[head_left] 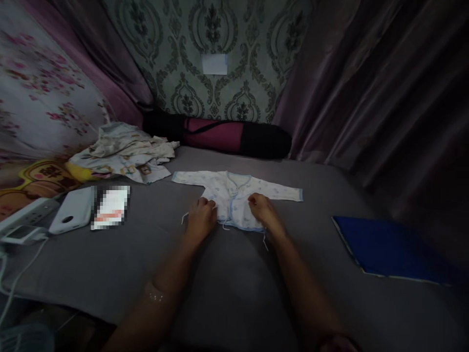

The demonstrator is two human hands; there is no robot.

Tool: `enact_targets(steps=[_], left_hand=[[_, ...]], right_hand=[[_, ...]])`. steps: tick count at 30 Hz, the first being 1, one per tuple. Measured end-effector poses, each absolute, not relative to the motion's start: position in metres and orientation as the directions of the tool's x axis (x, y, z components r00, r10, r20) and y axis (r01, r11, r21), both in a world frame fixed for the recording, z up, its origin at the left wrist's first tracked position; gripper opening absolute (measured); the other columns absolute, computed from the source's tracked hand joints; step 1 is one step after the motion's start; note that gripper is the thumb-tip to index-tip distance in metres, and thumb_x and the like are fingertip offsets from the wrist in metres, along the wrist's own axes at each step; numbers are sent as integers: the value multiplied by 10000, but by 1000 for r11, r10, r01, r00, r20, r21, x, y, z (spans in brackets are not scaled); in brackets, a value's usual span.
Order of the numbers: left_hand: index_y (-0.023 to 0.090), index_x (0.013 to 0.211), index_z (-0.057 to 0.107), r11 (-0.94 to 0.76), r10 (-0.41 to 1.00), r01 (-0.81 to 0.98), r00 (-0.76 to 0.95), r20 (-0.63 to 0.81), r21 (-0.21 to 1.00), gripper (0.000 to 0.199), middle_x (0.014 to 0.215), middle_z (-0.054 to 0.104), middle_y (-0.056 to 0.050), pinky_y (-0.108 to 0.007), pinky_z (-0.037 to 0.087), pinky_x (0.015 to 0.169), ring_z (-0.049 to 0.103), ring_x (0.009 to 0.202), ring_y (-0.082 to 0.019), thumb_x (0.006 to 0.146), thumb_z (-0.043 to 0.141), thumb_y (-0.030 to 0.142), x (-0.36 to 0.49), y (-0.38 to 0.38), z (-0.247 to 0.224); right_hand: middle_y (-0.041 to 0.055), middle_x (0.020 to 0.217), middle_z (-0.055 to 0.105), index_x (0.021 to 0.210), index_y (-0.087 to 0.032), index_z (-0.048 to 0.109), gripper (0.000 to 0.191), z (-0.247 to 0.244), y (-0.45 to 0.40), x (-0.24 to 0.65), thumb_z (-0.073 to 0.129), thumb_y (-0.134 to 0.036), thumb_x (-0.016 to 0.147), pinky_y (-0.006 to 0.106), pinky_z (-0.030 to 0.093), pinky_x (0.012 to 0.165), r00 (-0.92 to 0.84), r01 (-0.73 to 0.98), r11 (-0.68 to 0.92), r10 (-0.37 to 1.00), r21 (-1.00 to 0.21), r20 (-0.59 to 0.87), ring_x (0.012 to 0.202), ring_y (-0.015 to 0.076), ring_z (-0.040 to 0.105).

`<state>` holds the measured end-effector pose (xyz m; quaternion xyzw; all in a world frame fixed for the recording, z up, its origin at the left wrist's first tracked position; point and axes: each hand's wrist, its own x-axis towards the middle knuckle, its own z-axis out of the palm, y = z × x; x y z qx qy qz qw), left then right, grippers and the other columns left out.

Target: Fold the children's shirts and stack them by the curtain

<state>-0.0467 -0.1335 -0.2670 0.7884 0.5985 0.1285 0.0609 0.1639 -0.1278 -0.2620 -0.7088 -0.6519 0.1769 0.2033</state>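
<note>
A small white baby shirt [240, 200] with a pale blue print and blue trim lies spread flat on a grey-covered surface [234, 288]. Its sleeves reach out to both sides, and thin white ties hang from its lower edge and left side. My left hand [201, 216] is closed at the shirt's left side, fingers curled on the cloth. Over the right front panel, my right hand [262, 209] has thumb and fingertips pinched together at the fabric. The exact fold or tie between the fingers of each hand is too small to make out.
Crumpled light clothes [128, 151] lie at the back left. Nearer are a white power bank [73, 210], a power strip [31, 215] with a cable, and a blurred-out item [111, 208]. A black-and-maroon long bag [216, 134] lies along the wall; a blue folder [388, 247] sits right.
</note>
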Motion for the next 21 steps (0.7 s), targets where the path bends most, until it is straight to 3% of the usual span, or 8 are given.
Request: enact_targets(steps=[4,9,13,21], left_hand=[[185,1122,614,-225,974,956,218,54,186,275,1118,596,-127,-372,406,892,534,1064,-263,927,440,271,-54,-131,-269],[175,1053,653,-196,980,963,185,78,185,309,1049,612,-140,-364,408,835,558,989,-272,931,373,224,-58,-127,-271],[185,1080,650,-129,984,977,104,146,170,311,1092,584,-148,-365,413,821,540,1012,-292,896,400,199,-64,-126,-272],[175,1202,600,-76,997,917,64,43,393,377,1027,630,-132,-298,456,796,623,901,-216,887,396,158,-79,-115,-285]], right_hand=[[116,1136,645,1091,-148,644,270,-269,-132,177,495,-123,868,229,422,855,131,930,-123,991,-347,-3,1051,183,597],[81,1029,700,1017,-172,684,258,-260,-117,178,450,-183,907,221,406,789,88,931,-103,994,-350,-58,970,169,625],[75,1070,701,1024,-182,703,273,-244,-82,167,465,-216,894,215,407,784,91,923,-93,996,-373,-24,999,168,619],[145,980,715,1021,-123,703,285,-247,-17,140,562,-274,825,256,477,725,201,906,-254,962,-338,-184,932,229,669]])
